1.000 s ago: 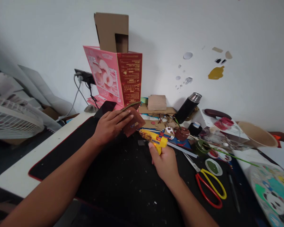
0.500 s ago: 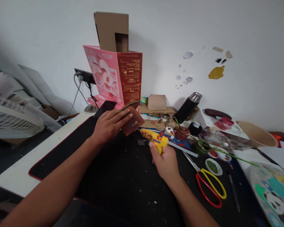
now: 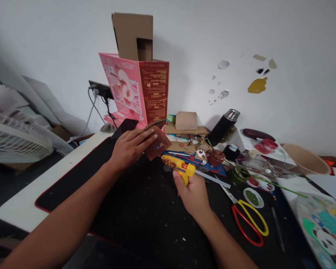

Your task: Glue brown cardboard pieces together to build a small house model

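Note:
My left hand is closed on a small brown cardboard piece, its fingers lying across the upper side; the thumb is hidden. The piece is tilted above the black mat and has a greenish edge at the top. In my right hand is a yellow hot glue gun, gripped by its handle. A clear glue stick pokes out of its back end. The stained nozzle points left, close to the lower right corner of the brown piece; whether they touch I cannot tell.
Scissors with red and yellow handles and a black pen lie at right. A dish of green paint, paint jars and a black thermos stand behind. A pink box rises at the back, a white fan at left.
My right hand has moved the glue gun slightly left, nearer the brown cardboard piece. My left hand and the piece have hardly moved.

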Action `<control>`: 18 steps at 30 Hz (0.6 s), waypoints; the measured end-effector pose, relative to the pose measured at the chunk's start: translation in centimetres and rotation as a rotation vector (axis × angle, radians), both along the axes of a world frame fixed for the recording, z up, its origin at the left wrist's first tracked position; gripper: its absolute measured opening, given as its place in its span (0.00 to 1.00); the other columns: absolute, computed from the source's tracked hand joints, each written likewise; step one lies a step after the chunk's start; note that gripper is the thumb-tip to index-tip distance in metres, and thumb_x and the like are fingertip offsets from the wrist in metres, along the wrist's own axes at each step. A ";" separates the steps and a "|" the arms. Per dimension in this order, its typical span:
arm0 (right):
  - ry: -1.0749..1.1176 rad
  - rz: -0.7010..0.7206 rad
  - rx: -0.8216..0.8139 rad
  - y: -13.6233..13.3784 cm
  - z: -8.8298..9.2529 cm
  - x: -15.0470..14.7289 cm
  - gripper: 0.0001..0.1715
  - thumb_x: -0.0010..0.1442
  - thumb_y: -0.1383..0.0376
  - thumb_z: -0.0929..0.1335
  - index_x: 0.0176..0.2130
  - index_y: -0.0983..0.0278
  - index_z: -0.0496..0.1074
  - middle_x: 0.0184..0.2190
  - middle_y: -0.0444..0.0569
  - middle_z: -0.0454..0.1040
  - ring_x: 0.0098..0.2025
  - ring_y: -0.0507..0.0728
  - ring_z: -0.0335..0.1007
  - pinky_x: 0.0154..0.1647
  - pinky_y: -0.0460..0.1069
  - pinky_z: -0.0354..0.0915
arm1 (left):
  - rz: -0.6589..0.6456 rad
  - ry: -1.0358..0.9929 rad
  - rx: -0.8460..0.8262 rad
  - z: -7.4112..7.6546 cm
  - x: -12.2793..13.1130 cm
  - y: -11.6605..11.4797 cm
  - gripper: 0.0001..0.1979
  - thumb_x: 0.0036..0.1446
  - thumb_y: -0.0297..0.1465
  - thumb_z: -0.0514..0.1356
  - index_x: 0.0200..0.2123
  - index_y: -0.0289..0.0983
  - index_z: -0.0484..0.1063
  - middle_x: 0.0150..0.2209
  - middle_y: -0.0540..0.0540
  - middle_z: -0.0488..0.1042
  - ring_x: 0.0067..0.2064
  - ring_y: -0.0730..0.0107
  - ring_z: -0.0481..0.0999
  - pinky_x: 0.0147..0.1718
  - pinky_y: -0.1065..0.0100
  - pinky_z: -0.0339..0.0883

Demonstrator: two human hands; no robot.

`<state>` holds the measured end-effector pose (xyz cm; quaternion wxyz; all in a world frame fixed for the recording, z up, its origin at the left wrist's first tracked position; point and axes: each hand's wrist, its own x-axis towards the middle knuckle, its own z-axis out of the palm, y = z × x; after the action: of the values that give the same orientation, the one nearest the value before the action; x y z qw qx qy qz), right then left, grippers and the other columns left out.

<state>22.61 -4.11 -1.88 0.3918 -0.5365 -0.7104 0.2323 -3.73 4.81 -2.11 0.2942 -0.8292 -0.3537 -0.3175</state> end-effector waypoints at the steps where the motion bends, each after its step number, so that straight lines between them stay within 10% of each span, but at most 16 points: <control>1: 0.002 0.004 -0.008 0.0 0.0 -0.1 0.24 0.69 0.54 0.66 0.24 0.59 0.74 0.11 0.43 0.66 0.18 0.56 0.67 0.23 0.47 0.61 | -0.004 -0.004 -0.006 0.0 0.0 0.0 0.23 0.70 0.28 0.60 0.66 0.42 0.69 0.62 0.43 0.77 0.57 0.55 0.78 0.49 0.56 0.73; 18: -0.024 -0.025 0.030 0.2 0.0 0.2 0.24 0.70 0.53 0.65 0.25 0.60 0.75 0.11 0.44 0.66 0.20 0.58 0.71 0.24 0.47 0.63 | -0.007 -0.025 -0.074 -0.4 0.1 -0.1 0.26 0.70 0.28 0.60 0.69 0.47 0.66 0.64 0.44 0.75 0.61 0.54 0.76 0.49 0.54 0.74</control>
<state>22.78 -3.91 -1.84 0.3941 -0.5421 -0.7117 0.2103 -3.62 4.74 -2.54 0.2580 -0.8367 -0.3659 -0.3154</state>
